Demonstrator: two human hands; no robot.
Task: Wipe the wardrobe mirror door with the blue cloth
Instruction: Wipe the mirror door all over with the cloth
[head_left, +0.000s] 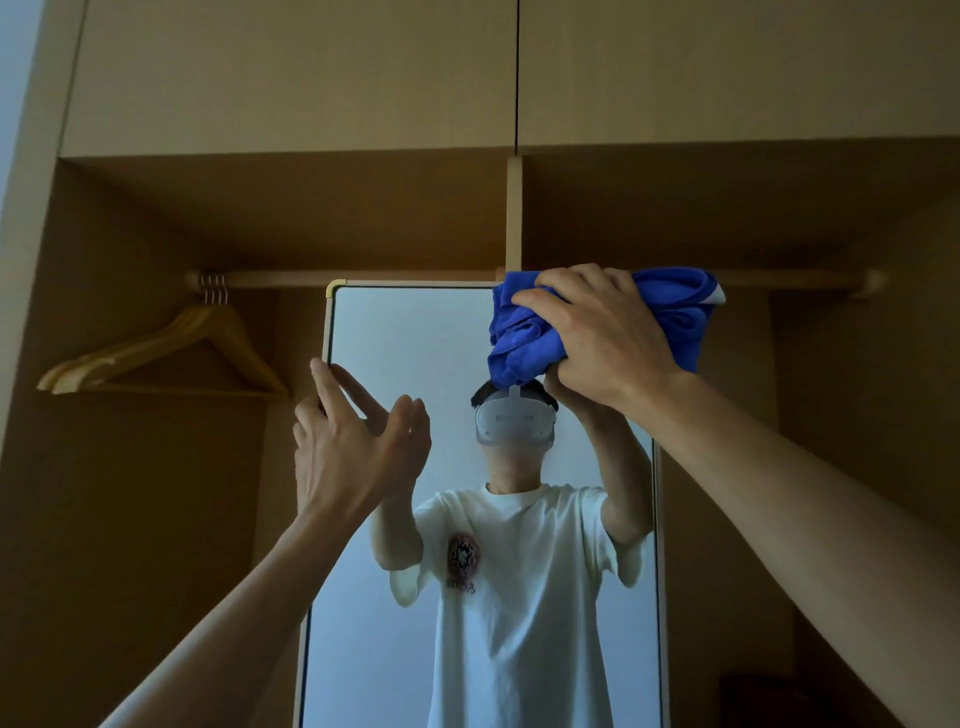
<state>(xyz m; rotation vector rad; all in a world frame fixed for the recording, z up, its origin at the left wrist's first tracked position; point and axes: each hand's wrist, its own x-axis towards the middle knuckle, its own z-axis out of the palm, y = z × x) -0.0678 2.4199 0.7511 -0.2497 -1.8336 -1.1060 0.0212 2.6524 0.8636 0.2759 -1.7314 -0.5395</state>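
A tall mirror door (395, 338) with a light wooden frame stands in the middle of the open wardrobe. My right hand (597, 332) presses a bunched blue cloth (670, 306) against the mirror's upper right corner, fingers closed over it. My left hand (353, 441) holds the mirror's left frame edge, fingers wrapped round the edge and thumb out over the glass. The glass reflects a person in a white T-shirt wearing a headset, both arms raised.
A wooden hanging rail (363, 279) runs across behind the mirror's top. Several wooden hangers (171, 348) hang at its left end. Closed cupboard doors (291, 73) sit above. A dark object (753, 699) stands at the wardrobe's lower right.
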